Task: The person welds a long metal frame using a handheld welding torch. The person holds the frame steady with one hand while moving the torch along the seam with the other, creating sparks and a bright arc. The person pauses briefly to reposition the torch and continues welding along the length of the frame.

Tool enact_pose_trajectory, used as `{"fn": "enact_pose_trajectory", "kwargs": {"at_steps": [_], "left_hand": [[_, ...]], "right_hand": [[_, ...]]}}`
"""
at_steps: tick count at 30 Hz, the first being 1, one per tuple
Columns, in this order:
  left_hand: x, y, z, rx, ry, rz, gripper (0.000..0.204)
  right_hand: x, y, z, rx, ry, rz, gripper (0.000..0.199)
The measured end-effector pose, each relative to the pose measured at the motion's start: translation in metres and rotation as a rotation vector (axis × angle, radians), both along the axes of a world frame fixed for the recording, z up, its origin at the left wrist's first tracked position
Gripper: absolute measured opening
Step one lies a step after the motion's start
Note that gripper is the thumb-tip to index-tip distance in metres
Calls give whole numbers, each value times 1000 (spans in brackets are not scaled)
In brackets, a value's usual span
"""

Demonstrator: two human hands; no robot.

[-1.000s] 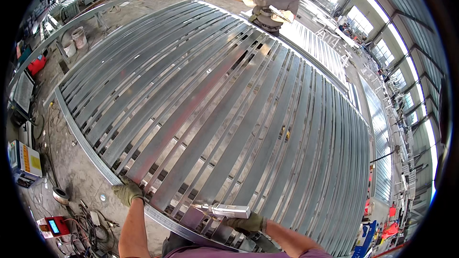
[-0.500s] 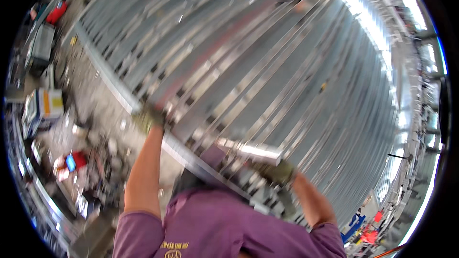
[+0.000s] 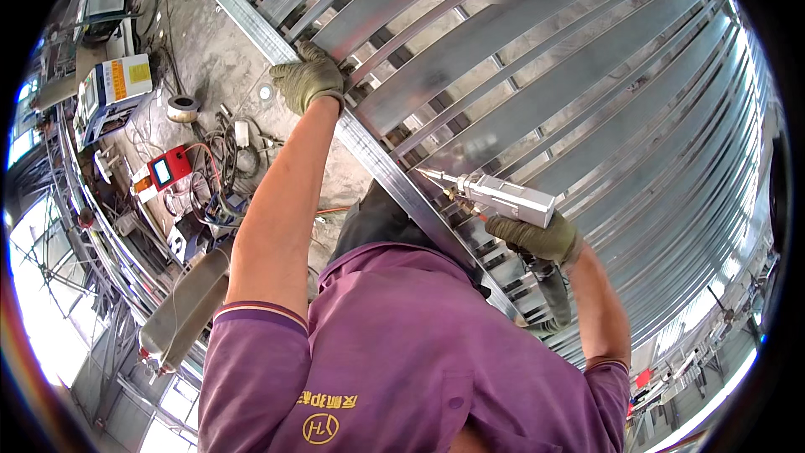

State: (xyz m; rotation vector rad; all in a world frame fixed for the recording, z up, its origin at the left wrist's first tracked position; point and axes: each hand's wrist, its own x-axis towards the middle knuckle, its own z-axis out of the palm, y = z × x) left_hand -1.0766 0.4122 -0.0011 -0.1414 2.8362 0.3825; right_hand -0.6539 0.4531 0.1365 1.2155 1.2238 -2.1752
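My left hand (image 3: 310, 81), in an olive work glove, is closed over the edge rail (image 3: 381, 159) of a large slatted metal panel. It lies beside the end of a slat with a reddish streak (image 3: 394, 8). My right hand (image 3: 541, 236), gloved alike, is wrapped round the grip of a silver handheld welding gun (image 3: 507, 195). The gun's thin copper-coloured nozzle points left, close to the slat ends by the rail; whether its tip touches metal I cannot tell. A dark hose (image 3: 551, 289) hangs below my right hand.
Long grey slats (image 3: 604, 92) fill the right side. On the floor to the left are a red box with a small screen (image 3: 166, 169), tangled cables (image 3: 220, 147), a tape roll (image 3: 182, 108) and a white-and-orange box (image 3: 126, 80). A grey padded bench-like piece (image 3: 189, 310) stands lower left.
The view has shifted and sharpened, so the rail and both hands sit higher in the picture. My left hand stays by the red-streaked slat, and the welding gun remains in my right hand.
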Motion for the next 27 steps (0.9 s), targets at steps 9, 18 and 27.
{"fn": "enact_pose_trajectory", "kwargs": {"at_steps": [9,18,27], "left_hand": [[-4,-7,-14,24,98,20,95],[-7,-6,-23,-8,150,12,97],[-8,-7,-25,-25,169,0,98]], "right_hand": [[-1,-17,-28,61,-27,90,62],[4,-32,-41,153,70,89,58],[-2,-34,-31,104,40,30,59]]}}
